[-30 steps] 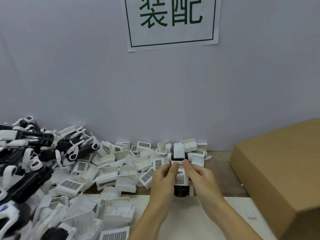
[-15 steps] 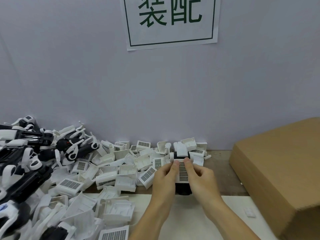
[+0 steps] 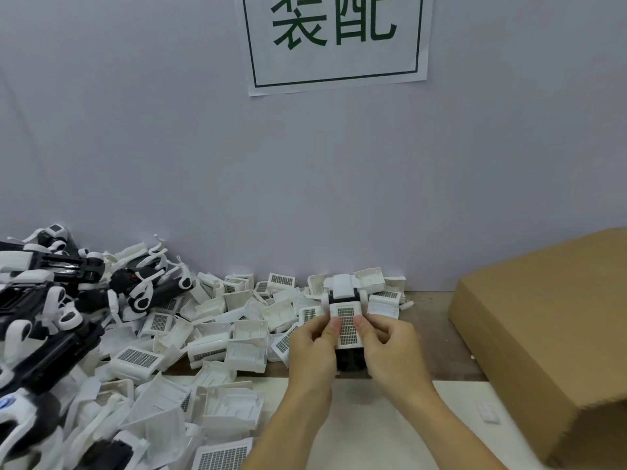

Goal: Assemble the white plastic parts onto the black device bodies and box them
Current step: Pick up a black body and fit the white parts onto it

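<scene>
Since a moment ago I've slid the white cover [image 3: 346,325] along the black body [image 3: 349,359]; both hands, left [image 3: 314,347] and right [image 3: 390,347], grip it. Loose covers [image 3: 217,334] left of them remain; cardboard box [image 3: 549,334] right awaits.

Both hands hide the black device body's [image 3: 351,359] sides; the cardboard box [image 3: 549,320] runs off the right edge.

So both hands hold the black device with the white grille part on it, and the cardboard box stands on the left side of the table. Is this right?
Not quite. The head view shows the cardboard box on the right side. The left hand and right hand do hold the black device with the white grille part on it.
</scene>
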`<state>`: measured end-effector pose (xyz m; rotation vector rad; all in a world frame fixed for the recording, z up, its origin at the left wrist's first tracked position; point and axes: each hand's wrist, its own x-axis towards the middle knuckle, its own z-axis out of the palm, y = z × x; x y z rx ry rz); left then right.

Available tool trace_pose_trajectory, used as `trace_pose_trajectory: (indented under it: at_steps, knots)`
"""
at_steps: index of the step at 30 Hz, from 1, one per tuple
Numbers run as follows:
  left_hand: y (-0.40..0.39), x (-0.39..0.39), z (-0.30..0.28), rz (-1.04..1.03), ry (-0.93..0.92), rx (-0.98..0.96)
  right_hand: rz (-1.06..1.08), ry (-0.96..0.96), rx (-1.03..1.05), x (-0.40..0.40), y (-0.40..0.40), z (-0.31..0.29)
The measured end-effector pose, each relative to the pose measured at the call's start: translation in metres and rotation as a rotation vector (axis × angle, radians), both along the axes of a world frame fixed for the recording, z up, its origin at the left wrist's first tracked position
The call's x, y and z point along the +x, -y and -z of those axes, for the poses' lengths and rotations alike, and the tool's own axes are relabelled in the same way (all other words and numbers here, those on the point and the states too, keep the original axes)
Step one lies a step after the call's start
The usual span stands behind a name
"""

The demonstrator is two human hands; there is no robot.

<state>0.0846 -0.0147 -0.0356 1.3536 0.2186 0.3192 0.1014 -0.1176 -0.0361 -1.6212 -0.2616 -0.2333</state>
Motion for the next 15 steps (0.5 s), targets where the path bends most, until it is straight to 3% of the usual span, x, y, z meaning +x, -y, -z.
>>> trace_pose_trajectory:
  at_steps: [4,9,12,15]
  knots:
    - [-0.0028,-0.0008,-0.0026,0.054,-0.030,-0.247,-0.091,0.018,-0.016,-0.0022,0.0011,-0.0011]
    - [-0.0016,-0.0004,0.0004,0.052,-0.029,-0.090,-0.076,-0.045,0.013,-0.0003,0.0052,-0.0020]
    - [-0.0020,-0.0024,-0.0017,0.018,-0.016,-0.109,-0.117,-0.105,0.088,0.0008,0.0050,-0.0036]
    - [-0.0043,-0.0029,-0.0025,-0.033,0.001,-0.172,-0.010,-0.048,0.035,0.0019,0.0026,0.0009]
